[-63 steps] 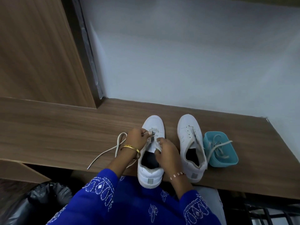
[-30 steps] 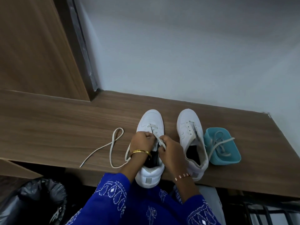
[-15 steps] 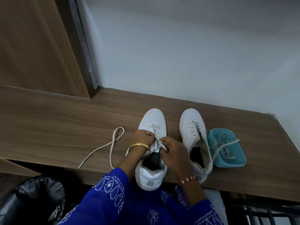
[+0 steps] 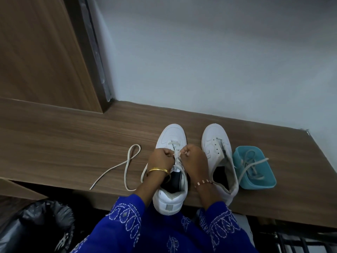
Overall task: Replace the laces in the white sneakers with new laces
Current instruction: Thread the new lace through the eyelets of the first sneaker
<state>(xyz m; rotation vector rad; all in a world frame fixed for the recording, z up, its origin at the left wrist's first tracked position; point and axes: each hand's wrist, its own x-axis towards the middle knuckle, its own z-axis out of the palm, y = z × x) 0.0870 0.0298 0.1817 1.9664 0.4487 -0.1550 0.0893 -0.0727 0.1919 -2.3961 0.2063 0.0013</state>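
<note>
Lacing in progress: left hand (image 4: pixel 161 158) and right hand (image 4: pixel 193 159), both pinching the lace (image 4: pixel 177 157), now sit higher on the left sneaker (image 4: pixel 171 172) than a second ago; crossings rising. Lace tail (image 4: pixel 127 167) trails on the shelf (image 4: pixel 73 143). Right sneaker (image 4: pixel 217 154) unlaced. Tub (image 4: pixel 262 181) holds another lace.

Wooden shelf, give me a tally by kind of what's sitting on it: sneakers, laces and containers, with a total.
White sneakers: 2, the left sneaker being laced and the right sneaker unlaced.
Laces: 3, the lace trailing left from the left sneaker, pinched by both hands, and two laces in the bowl.
Teal bowl: 1.
Total: 6.
</note>
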